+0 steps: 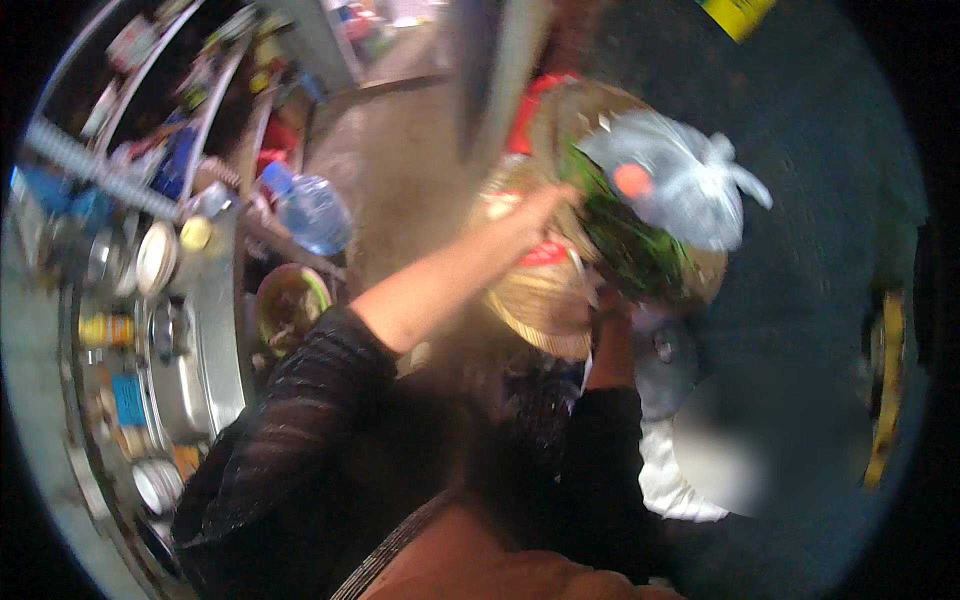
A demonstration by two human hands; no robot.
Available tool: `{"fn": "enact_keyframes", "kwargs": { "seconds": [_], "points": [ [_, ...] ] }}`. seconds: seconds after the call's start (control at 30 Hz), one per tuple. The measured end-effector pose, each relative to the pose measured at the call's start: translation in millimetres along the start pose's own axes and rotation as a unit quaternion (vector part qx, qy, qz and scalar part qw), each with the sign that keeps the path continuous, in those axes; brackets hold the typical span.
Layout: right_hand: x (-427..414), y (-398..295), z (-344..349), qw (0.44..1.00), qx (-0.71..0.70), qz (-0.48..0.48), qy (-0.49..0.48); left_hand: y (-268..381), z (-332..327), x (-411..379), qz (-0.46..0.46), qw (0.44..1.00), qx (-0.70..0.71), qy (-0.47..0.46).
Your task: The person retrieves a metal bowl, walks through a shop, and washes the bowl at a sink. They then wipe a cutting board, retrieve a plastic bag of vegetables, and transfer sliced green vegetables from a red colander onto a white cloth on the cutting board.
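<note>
My left hand (544,214) reaches over a woven basket (536,326) with red on it, its fingers at a bundle of long green leaves (626,232). Motion blur hides whether those fingers grip the bundle. Close to my body, my right hand (611,304) is at the basket's right side, by the lower end of the greens. It is dark and partly hidden, so its grip is unclear. Against the greens lies a knotted, translucent plastic bag (675,180) with a round orange-red thing (634,181) showing at its left side.
To the left runs a metal sink (184,375) with a stack of white bowls (157,486) beside it. A large clear plastic bottle (315,214) and a bowl or basin (292,304) stand near its edge. Cluttered shelves (187,105) rise beyond. A dark wall (810,225) is at right.
</note>
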State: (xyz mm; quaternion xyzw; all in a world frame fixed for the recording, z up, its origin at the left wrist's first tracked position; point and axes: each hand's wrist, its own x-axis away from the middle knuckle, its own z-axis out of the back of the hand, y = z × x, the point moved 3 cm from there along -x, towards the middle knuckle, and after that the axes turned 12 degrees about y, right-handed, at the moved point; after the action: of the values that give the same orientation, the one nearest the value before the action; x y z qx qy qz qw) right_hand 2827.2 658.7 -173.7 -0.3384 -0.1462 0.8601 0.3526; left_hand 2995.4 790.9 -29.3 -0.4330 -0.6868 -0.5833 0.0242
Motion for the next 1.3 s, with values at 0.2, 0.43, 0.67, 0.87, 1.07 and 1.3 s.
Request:
{"fn": "enact_keyframes", "kwargs": {
  "seconds": [0.2, 0.43, 0.67, 0.87, 1.07, 1.3],
  "points": [
    [-4, -16, 24, 0.995, -0.006, 0.097, -0.036, 4, 7, -10, -0.103, 0.992, 0.053, -0.057],
    [7, -29, 80, 0.978, -0.191, -0.046, -0.075, 0, 10, -24, -0.025, 0.993, 0.047, 0.103],
    [-4, 51, 69, 0.975, -0.189, -0.021, -0.111, 4, 7, -27, -0.088, 0.979, 0.161, 0.085],
    [-10, 98, 48, 0.981, -0.088, 0.019, -0.174, 3, 16, -2, -0.087, 0.973, 0.192, 0.092],
    [-3, 66, 45, 0.975, -0.002, 0.161, -0.152, -26, 73, 24, -0.125, 0.979, 0.094, 0.13],
    [48, -9, 75, 0.898, 0.117, 0.256, -0.34, -73, 147, 143, -0.279, 0.949, -0.147, -0.022]
  ]
}}
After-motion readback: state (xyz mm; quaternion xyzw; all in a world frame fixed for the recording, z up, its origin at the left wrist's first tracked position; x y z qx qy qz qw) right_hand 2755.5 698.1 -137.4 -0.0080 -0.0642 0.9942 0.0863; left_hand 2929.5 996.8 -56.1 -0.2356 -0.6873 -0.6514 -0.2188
